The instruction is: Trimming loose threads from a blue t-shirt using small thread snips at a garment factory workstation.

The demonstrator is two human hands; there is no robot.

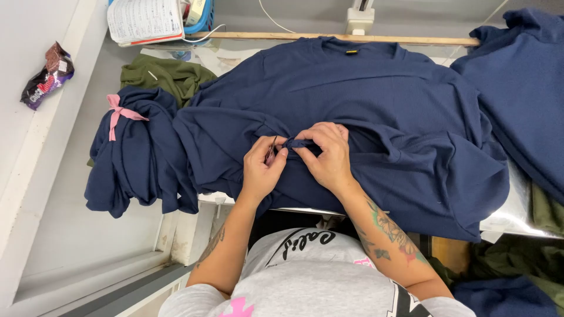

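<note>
Nearest, a grey printed shirt [305,276] on the wearer's chest, with two bare, tattooed forearms reaching forward from it. Left hand [262,167] closed in a pinch, thumb and fingertips gripping a small dark snipping tool [271,149] whose tip points at a raised fold of cloth. Right hand [329,155] just beside it, fingers curled shut on that same fold, a narrow ridge of a large navy blue knit T-shirt [376,111]; both grips tight, the two hands almost touching over the pinched ridge. Navy T-shirt spread flat across the shiny metal worktop [517,214], hem hanging over the near edge, neckline with a small yellow label [351,51] at the far side. To the left, a bundle of navy garments tied with a pink cloth strip [120,113], draped over the worktop's end. Behind that bundle, a crumpled olive green garment [167,73]. At right, a second navy garment [523,88] lying beside the first, with olive and navy cloth heaped lower down [511,276]. Farther back, a pale wooden strip [341,37] along the worktop's rear edge, an open notebook [145,20] resting on a blue plastic basket [205,20]. Far left, a dark foil snack wrapper [48,75] on a white ledge [35,152].
</note>
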